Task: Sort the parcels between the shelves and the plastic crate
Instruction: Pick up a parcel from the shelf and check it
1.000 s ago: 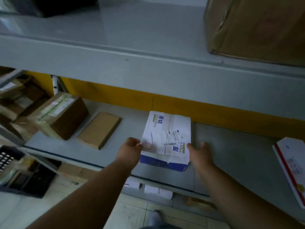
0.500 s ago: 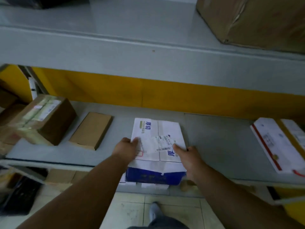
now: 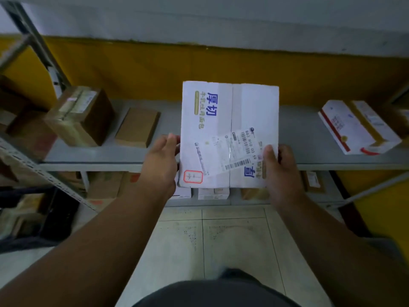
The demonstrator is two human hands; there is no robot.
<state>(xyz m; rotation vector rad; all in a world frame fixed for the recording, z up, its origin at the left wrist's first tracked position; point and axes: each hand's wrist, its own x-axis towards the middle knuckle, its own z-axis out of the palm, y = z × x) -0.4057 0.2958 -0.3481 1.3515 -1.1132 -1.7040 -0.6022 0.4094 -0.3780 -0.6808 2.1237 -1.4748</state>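
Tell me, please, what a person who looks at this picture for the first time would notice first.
First comes the white box with blue print, in the middle, held by the left hand and the right hand in front of the grey shelf. Next, the yellow wall behind it. Then the brown cartons at the left and a white parcel with red stripe at the right.
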